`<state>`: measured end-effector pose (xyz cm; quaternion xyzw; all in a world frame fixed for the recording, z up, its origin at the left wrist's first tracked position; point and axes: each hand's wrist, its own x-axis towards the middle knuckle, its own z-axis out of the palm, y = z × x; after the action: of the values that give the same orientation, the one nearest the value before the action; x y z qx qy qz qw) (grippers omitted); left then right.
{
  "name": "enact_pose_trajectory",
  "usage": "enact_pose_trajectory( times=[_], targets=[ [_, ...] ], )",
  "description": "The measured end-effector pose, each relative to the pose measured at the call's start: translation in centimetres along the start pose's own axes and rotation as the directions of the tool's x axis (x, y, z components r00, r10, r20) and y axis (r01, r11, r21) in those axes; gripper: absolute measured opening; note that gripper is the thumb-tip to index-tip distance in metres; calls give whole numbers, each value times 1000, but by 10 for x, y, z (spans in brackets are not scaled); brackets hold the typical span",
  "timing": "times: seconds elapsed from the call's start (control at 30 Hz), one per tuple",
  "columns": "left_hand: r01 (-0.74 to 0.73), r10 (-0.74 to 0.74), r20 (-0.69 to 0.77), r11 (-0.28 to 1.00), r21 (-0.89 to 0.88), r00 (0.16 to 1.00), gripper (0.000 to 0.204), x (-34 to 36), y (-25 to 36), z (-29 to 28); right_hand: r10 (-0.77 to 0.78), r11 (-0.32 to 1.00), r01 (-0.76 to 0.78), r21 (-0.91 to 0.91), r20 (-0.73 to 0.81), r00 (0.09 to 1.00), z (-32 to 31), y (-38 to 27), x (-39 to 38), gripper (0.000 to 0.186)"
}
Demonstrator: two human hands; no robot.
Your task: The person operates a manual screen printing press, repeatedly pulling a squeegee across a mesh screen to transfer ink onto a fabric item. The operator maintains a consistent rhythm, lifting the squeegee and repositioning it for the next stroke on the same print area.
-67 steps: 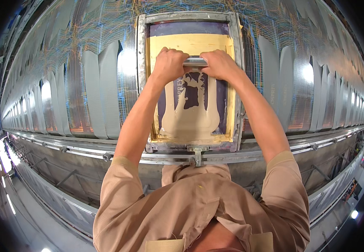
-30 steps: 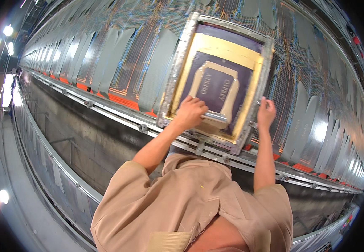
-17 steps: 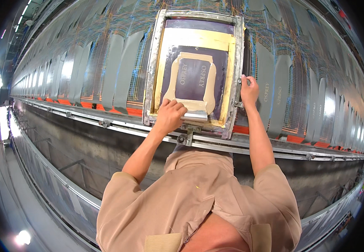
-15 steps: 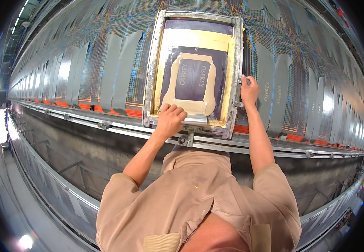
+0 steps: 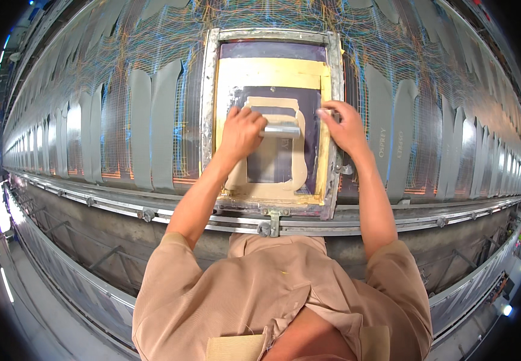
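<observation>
My left hand (image 5: 244,131) is closed around one end of a metal-bladed squeegee (image 5: 283,129), which lies across the upper-middle part of a printing screen. The screen has a worn metal frame (image 5: 210,90), yellow tape (image 5: 272,72) along its inner edges and dark purple mesh (image 5: 313,144). Thick beige ink (image 5: 298,171) forms a rough ring on the mesh, with a thinner smear inside it below the squeegee. My right hand (image 5: 343,127) rests on the frame's right rail, fingers curled over it and thumb toward the screen.
Beneath the screen runs a long table with grey strips (image 5: 165,120) and tangled coloured lines (image 5: 260,18). A metal rail (image 5: 212,224) with knobs follows its near edge. A clamp-like bracket (image 5: 275,222) meets the rail at the frame's near side. Another long table (image 5: 92,283) lies behind me.
My left hand has carried the squeegee from the screen's near end to its upper part, smearing ink across the middle. My right hand has moved farther up the right rail and inward.
</observation>
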<state>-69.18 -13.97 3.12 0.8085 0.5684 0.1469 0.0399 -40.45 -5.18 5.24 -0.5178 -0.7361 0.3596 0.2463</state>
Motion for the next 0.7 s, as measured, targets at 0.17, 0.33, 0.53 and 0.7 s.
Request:
enact_pose_trajectory(
  times=[0.17,0.33,0.53,0.7],
  targets=[
    [46,-36,153,997,-58,988,24,64,-33,-11,-193,964,248,-99,385,902,27,-40,60,31],
    [70,-61,202,997,-37,977,26,84,-45,8,-120,895,287,-341,435,892,60,-19,88,22],
    [4,2,77,997,-77,997,26,31,-20,11,-257,892,362,-271,354,899,74,-22,31,17],
    [50,-28,159,990,-134,987,27,-65,45,-9,-287,876,406,-262,393,874,79,-37,-80,26]
  ],
)
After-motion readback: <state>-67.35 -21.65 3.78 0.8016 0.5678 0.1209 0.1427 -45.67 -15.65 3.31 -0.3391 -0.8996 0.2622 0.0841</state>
